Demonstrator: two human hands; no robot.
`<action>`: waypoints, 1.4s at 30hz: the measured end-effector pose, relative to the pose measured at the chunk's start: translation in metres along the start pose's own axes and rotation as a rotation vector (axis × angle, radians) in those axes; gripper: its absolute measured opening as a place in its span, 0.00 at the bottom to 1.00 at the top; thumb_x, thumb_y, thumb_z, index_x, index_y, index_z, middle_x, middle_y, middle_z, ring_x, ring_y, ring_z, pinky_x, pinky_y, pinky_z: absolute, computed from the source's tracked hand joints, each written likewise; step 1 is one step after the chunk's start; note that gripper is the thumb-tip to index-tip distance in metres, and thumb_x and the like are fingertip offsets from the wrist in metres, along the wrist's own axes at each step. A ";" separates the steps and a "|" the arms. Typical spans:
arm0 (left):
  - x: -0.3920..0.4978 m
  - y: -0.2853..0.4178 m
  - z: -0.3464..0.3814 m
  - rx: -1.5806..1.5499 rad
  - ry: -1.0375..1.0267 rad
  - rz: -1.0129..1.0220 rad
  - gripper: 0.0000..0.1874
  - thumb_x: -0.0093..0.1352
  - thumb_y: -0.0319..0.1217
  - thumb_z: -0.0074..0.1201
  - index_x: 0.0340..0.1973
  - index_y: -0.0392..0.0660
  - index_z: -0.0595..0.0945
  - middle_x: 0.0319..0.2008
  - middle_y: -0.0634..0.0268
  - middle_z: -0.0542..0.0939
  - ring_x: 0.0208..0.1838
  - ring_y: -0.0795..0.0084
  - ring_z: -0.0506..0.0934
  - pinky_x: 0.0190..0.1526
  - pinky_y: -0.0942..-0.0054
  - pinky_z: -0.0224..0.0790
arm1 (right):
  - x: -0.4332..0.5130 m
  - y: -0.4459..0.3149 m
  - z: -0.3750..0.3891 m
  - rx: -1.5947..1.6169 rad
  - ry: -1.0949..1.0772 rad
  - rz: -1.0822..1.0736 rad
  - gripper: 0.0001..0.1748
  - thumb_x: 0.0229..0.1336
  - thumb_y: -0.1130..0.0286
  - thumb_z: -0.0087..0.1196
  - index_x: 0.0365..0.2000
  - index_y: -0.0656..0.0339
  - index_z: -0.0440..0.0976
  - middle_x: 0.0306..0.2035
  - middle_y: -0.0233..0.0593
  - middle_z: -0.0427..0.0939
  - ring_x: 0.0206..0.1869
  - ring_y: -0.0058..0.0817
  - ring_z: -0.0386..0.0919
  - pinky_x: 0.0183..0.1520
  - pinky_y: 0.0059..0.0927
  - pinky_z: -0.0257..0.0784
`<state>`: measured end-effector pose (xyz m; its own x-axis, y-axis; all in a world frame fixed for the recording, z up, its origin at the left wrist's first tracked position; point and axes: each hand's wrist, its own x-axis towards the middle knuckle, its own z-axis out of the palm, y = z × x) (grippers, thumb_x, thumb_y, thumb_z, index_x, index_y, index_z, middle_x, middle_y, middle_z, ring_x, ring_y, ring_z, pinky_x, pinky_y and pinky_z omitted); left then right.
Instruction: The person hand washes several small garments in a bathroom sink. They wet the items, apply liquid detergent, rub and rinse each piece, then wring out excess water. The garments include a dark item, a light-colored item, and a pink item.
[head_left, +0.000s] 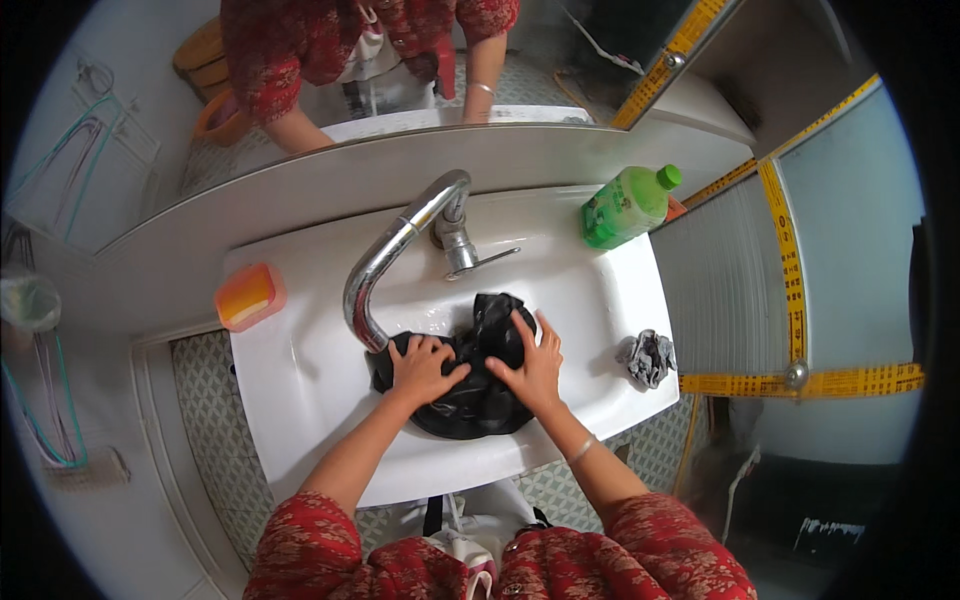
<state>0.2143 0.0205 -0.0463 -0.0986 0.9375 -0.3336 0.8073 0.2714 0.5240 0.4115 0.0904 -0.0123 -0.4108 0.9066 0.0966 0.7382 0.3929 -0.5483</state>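
Wet black cloth (472, 405) lies bunched in the basin of a white washbasin (330, 472). On its left part rests my left hand (426, 369), fingers bent and spread over the fabric. My right hand (534, 361) touches the right part, thumb and fingers apart around a raised fold; whether it pinches the fold I cannot tell. The chrome faucet (390, 247) arches over the basin, its spout end just beside my left hand. No water stream is visible. Behind the cloth sits the faucet's lever (491, 259).
An orange soap dish (279, 279) with yellow soap (246, 296) sits on the left rim. A green-capped plastic bottle (626, 206) stands at the back right. Crumpled grey cloth (651, 358) lies on the right rim. A mirror (540, 82) rises behind; a glass panel (731, 277) flanks the right.
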 end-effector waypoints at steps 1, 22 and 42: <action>-0.017 0.002 0.004 -0.017 0.041 0.016 0.25 0.64 0.60 0.47 0.38 0.53 0.81 0.51 0.67 0.72 0.61 0.62 0.64 0.62 0.25 0.36 | 0.012 0.002 0.013 -0.007 0.051 0.052 0.48 0.41 0.40 0.64 0.63 0.40 0.61 0.66 0.51 0.56 0.64 0.53 0.58 0.60 0.56 0.55; 0.038 0.011 0.003 -0.108 0.427 -0.444 0.29 0.68 0.59 0.40 0.45 0.49 0.80 0.41 0.58 0.81 0.44 0.57 0.79 0.53 0.46 0.55 | 0.047 0.017 0.037 -0.108 -0.339 -0.659 0.06 0.42 0.75 0.55 0.26 0.53 0.75 0.34 0.41 0.68 0.43 0.43 0.68 0.39 0.43 0.72; 0.044 0.026 0.073 0.111 0.596 -0.017 0.08 0.59 0.31 0.48 0.30 0.43 0.79 0.32 0.62 0.75 0.41 0.61 0.71 0.48 0.62 0.59 | 0.058 0.038 0.081 -0.028 -0.326 -0.320 0.16 0.62 0.59 0.47 0.45 0.58 0.71 0.49 0.43 0.72 0.50 0.48 0.67 0.51 0.47 0.66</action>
<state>0.2738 0.0523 -0.1048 -0.3950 0.9024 0.1723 0.8555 0.2930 0.4268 0.3726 0.1458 -0.0945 -0.7643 0.6448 -0.0116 0.5589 0.6533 -0.5107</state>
